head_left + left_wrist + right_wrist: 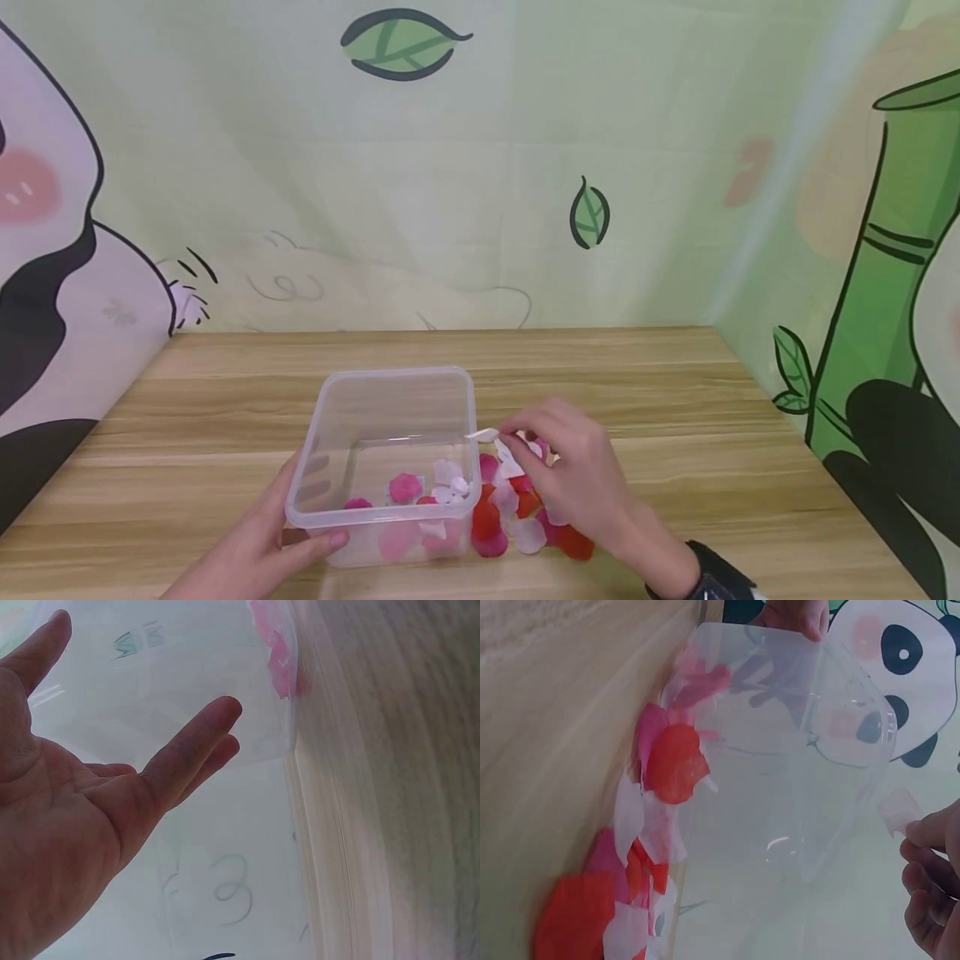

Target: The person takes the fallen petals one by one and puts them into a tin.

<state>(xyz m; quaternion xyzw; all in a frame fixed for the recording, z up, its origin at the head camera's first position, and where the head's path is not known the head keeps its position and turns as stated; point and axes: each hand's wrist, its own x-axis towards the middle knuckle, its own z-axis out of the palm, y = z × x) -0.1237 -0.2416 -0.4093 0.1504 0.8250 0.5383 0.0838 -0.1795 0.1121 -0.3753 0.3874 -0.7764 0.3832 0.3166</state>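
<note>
A clear plastic box (386, 515) stands on the wooden table with several pink and white petals inside. My left hand (258, 533) rests on its near left corner, thumb on the front wall and fingers along the left side. In the left wrist view those fingers (187, 750) look straight and spread against the plastic. Between thumb and fingertips my right hand (577, 471) pinches a pale petal (898, 810), held level with the box's right rim. Beneath that hand lies a pile of petals (528, 535), red, pink and white, beside the box's right wall.
The wooden table (225, 375) ends at the back against a green cloth backdrop (480, 192) printed with leaves, pandas and bamboo. A black band (708, 571) circles the right wrist.
</note>
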